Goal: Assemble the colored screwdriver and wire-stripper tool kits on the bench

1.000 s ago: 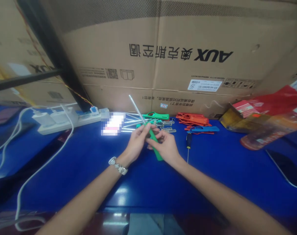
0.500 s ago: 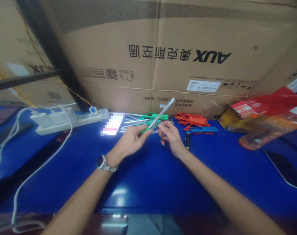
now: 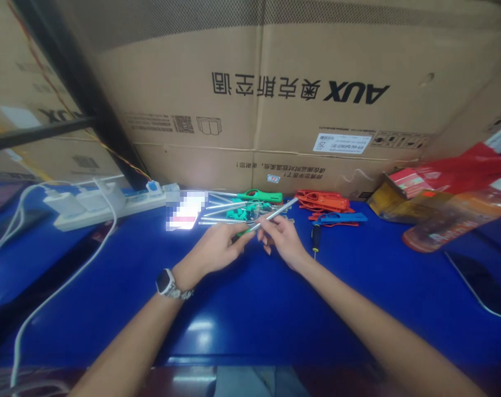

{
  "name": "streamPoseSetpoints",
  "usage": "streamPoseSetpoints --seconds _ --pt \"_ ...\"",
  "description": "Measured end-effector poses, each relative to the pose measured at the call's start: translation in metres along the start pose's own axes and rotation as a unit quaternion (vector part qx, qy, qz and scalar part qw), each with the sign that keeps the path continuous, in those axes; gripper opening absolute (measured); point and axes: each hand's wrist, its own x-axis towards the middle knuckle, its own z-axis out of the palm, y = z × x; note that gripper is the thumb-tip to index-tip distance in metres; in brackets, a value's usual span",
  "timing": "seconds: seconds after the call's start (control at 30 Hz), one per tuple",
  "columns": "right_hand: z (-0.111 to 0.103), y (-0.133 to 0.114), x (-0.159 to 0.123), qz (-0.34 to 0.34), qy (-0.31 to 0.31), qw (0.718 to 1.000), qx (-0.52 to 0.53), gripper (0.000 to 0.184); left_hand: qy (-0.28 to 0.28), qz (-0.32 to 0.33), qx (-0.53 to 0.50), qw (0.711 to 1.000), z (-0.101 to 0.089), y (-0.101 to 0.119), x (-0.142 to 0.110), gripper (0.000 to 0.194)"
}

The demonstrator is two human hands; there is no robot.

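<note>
My left hand (image 3: 217, 249), with a watch on the wrist, is closed on a long-necked lighter (image 3: 280, 210). Its metal tube points up and to the right, and a bit of green handle shows at my fingers. My right hand (image 3: 286, 238) has its fingertips pinched at the lower part of the tube, though the exact contact is partly hidden. Just behind the hands lie a green lighter (image 3: 264, 196), loose metal tubes (image 3: 223, 208) and small teal parts (image 3: 238, 212). Right of them are red handle shells (image 3: 324, 201) and a blue shell (image 3: 343, 219).
A screwdriver (image 3: 316, 237) lies right of my right hand. At left are a lit phone (image 3: 190, 209) and a power strip (image 3: 118, 209) with cables. A bottle (image 3: 457, 220) and a dark flat device (image 3: 477, 284) sit at right. A large cardboard box (image 3: 291, 49) stands behind.
The lighter's tube has tipped down to the right, from steep to a shallower angle. My right fingers have moved in against it. The view has shifted slightly.
</note>
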Motion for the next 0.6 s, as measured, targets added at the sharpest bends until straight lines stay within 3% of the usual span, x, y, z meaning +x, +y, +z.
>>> streamPoseSetpoints --seconds 0.07,0.17,0.27,0.37,0.47,0.6 --pt "-0.008 0.002 0.002 0.007 -0.026 0.998 -0.064 0.035 0.004 -0.026 -0.003 1.0 -0.008 -0.01 0.0 0.037" --pt "-0.015 0.005 0.011 -0.069 -0.004 0.968 -0.241 0.018 0.04 -0.069 0.038 0.996 -0.025 -0.025 0.0 0.04" --pt "-0.011 0.005 0.03 -0.148 -0.007 0.898 -0.413 0.014 0.079 -0.094 0.097 0.988 -0.037 -0.033 -0.002 0.041" --pt "0.003 0.001 0.054 -0.151 -0.019 0.819 -0.553 0.015 0.09 -0.105 0.124 0.983 -0.04 -0.034 -0.003 0.04" --pt "0.019 -0.002 0.071 -0.15 -0.06 0.768 -0.619 0.017 0.096 -0.114 0.135 0.98 -0.037 -0.035 -0.002 0.038" --pt "0.029 0.001 0.071 -0.201 -0.153 0.739 -0.624 0.021 0.095 -0.113 0.14 0.979 -0.034 -0.036 -0.002 0.035"
